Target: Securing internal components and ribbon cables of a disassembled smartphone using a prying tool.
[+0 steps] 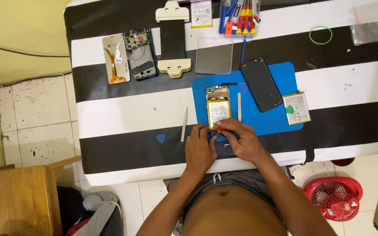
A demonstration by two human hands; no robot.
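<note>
I count one opened phone (pixel 218 106) in hand, lying face down on a blue rubbery mat (pixel 281 120) at the near side of the black-and-white striped tabletop (pixel 132 116); its yellow-labelled battery shows in the frame. My left hand (pixel 199 148) and right hand (pixel 240 139) meet at its bottom edge, fingertips pinched on that end; the grip of each is closed on the phone.

Around it I see two pale flat pry sticks (pixel 183 124), one beside the phone and one left of the mat, and one blue triangular pick (pixel 160 138). One dark back cover (pixel 261 84) rests on the mat, and a loose battery (pixel 297 108) lies at its right edge. Farther back lie one second gutted phone (pixel 140 53), a screen panel (pixel 116 58), one clear glass sheet (pixel 214 55), a cream clamp jig (pixel 173 38) and a screwdriver set (pixel 238 17).
</note>
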